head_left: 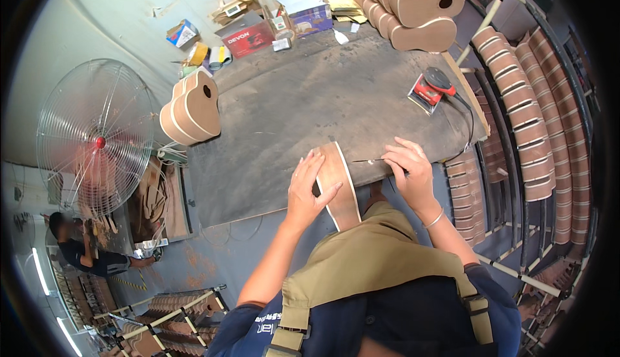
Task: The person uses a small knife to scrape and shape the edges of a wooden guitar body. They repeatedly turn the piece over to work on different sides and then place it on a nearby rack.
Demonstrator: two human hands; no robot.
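Note:
A small wooden ukulele body (341, 192) with cream edge binding stands on its edge at the front of the bench, against my apron. My left hand (306, 189) holds it from the left, thumb across the wooden side and fingers along the left binding. To the right of the body, my right hand (413, 175) pinches a thin, dark, stick-like tool (363, 161). Its tip points left toward the right binding and appears slightly apart from it. The exact kind of tool is too small to make out.
A red and black sander (431, 90) with a cord lies at the bench's right. Another ukulele body (191, 113) stands at the left edge. Stacked bodies (423, 2), boxes (247, 35) and tape line the back. A big fan (97, 139) and loaded racks (526, 124) flank the bench (278, 108).

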